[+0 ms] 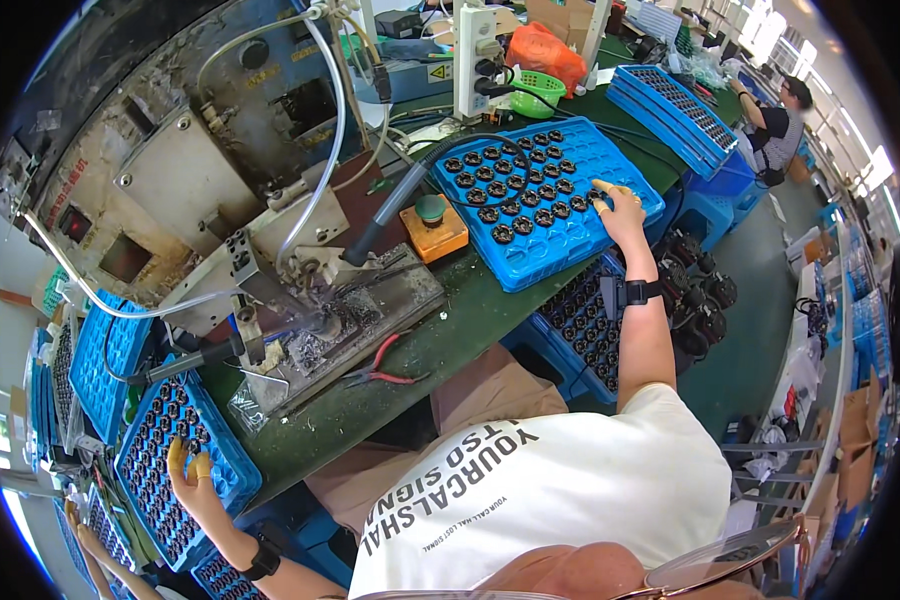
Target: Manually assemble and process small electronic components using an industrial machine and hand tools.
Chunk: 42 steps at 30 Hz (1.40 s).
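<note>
The right hand (pixel 618 208) is stretched out to the far-right blue tray (pixel 530 262) on the green bench (pixel 470 310), fingertips pressed down on one of the small black round parts (pixel 523 226) near the tray's right edge; whether anything is actually pinched can't be told. The left hand (pixel 192 478) is laid over the lower-left blue tray (pixel 235 470), fingers spread loosely across its black parts, nothing clearly gripped. Red-handled pliers (pixel 380 370) are parked beside the grey press (pixel 300 300).

left hand (pixel 192 478) — on left blue tray (pixel 232 470) | right hand (pixel 620 212) — on right blue tray (pixel 530 262)
</note>
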### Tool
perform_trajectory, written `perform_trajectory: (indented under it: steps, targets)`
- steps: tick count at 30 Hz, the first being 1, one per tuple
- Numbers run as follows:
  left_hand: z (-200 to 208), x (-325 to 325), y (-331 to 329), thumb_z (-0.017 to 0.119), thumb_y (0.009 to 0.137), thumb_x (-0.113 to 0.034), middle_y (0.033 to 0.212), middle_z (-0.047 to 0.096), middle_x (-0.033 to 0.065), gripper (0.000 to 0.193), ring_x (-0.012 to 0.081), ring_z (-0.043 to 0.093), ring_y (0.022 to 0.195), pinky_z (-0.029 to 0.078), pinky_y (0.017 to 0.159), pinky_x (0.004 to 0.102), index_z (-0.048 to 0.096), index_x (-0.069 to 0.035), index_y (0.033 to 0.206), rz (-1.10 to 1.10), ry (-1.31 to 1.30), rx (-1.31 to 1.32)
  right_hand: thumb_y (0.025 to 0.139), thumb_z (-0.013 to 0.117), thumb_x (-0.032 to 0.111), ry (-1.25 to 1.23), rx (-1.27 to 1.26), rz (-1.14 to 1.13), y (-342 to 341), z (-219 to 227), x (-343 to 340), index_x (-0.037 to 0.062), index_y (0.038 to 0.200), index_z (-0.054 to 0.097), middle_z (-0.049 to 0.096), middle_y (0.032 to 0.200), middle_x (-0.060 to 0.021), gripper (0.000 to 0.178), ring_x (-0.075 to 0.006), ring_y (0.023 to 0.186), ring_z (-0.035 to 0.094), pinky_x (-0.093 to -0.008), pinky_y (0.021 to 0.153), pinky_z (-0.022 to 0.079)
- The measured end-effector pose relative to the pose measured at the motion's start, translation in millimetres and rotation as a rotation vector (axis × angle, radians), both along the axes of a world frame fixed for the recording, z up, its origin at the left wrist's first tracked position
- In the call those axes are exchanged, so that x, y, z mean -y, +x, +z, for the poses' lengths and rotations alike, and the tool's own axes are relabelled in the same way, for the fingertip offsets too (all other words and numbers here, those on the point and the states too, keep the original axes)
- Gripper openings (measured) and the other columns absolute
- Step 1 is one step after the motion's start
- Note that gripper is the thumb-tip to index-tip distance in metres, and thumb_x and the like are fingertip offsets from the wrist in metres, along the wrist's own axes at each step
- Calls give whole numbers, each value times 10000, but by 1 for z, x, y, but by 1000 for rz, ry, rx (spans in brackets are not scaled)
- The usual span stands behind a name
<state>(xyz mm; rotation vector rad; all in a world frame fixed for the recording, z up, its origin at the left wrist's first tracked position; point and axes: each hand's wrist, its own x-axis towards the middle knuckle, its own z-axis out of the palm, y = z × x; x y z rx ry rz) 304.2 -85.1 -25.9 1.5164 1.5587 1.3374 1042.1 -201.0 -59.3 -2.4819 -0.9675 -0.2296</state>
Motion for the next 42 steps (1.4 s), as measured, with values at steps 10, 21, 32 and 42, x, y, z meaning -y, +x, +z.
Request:
perform_trajectory:
  steps: [10, 21, 32, 42]
  targets:
    - [-35, -13, 38, 679, 848, 14, 1142, 567, 58, 467, 73, 569, 812, 484, 710, 196, 534, -2, 1292, -100, 28, 187, 843, 665, 104, 707, 117, 172, -42, 3, 14, 67, 1084, 670, 661, 1031, -140, 244, -298, 977, 602, -375, 863, 459]
    - [-27, 2, 56, 674, 797, 86, 1089, 549, 47, 410, 107, 563, 916, 488, 781, 221, 592, 6, 1192, -32, 221, 164, 777, 697, 157, 477, 306, 1022, -282, -8, -23, 174, 1072, 666, 587, 1109, -53, 297, -297, 1061, 531, -464, 953, 389]
    - [-25, 7, 58, 725, 805, 29, 1005, 575, 25, 432, 76, 564, 832, 471, 731, 199, 579, 7, 1210, -38, 186, 187, 849, 638, 125, 467, 221, 942, -287, -11, -33, 108, 1108, 654, 573, 1154, -100, 260, -334, 1091, 514, -434, 948, 383]
    - [-18, 9, 63, 736, 773, 56, 991, 528, 25, 395, 72, 549, 763, 457, 655, 182, 618, 22, 1149, -46, 218, 71, 832, 650, 124, 448, 214, 922, -287, -11, -31, 109, 1096, 665, 569, 1154, -104, 265, -335, 1089, 514, -434, 950, 387]
